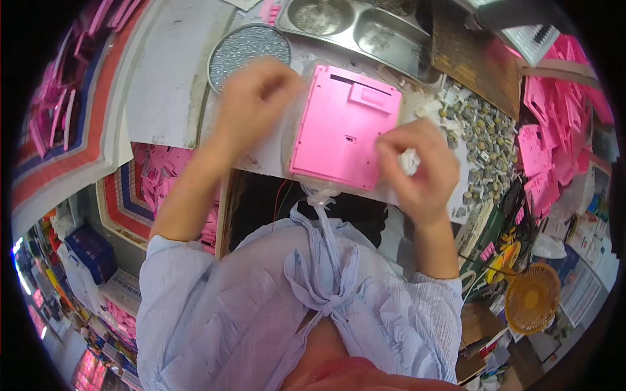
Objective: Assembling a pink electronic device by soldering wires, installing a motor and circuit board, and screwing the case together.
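The pink case [332, 146] lies flat on the counter [261, 164], between the two hands. It looks like thin moulded plastic, so it is probably light, stiff and a little slippery, with the slot and cut-outs its likelier weak spots. Its long side edges seem the best hold, clear of the raised block. The right hand [427, 166], beside the right edge, has its grip curled round a small white piece [409, 161]. The left hand [255, 91], blurred near the round tray [211, 65], has bent fingers; whether its grip holds anything cannot be told.
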{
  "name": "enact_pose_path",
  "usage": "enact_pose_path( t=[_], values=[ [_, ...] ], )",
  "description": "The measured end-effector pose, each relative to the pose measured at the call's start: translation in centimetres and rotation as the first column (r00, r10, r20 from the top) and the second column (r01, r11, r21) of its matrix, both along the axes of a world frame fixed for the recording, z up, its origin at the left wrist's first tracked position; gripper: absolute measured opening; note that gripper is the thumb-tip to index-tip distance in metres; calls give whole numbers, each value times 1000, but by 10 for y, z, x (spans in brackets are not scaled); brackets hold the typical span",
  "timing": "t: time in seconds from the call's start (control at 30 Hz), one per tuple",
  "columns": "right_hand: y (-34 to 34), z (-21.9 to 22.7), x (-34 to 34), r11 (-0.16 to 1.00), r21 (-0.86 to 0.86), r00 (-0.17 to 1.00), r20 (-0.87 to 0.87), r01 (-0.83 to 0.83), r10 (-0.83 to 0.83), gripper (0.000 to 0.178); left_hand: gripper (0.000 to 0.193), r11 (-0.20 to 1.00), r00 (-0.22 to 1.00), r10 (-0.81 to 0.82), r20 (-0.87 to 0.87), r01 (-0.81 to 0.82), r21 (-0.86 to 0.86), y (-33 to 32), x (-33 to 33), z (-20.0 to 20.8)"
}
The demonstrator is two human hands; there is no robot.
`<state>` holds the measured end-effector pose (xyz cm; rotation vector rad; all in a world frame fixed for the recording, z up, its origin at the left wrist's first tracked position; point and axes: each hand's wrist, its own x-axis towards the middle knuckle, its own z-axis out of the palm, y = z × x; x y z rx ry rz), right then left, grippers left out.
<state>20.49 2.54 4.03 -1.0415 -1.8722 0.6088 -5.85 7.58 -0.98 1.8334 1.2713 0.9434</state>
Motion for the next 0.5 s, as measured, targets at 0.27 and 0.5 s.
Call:
enact_pose_path(
  t=[0.27, 0.5],
  values=[
    [14, -25, 37, 999, 4, 926, 377, 32, -31, 13, 13, 987, 885, 121, -450, -60, 149, 40, -53, -16],
    [17, -29, 35, 989, 91, 866, 498, -113, 53, 15, 15, 963, 892, 249, -377, -185, 198, 43, -68, -18]
  ],
)
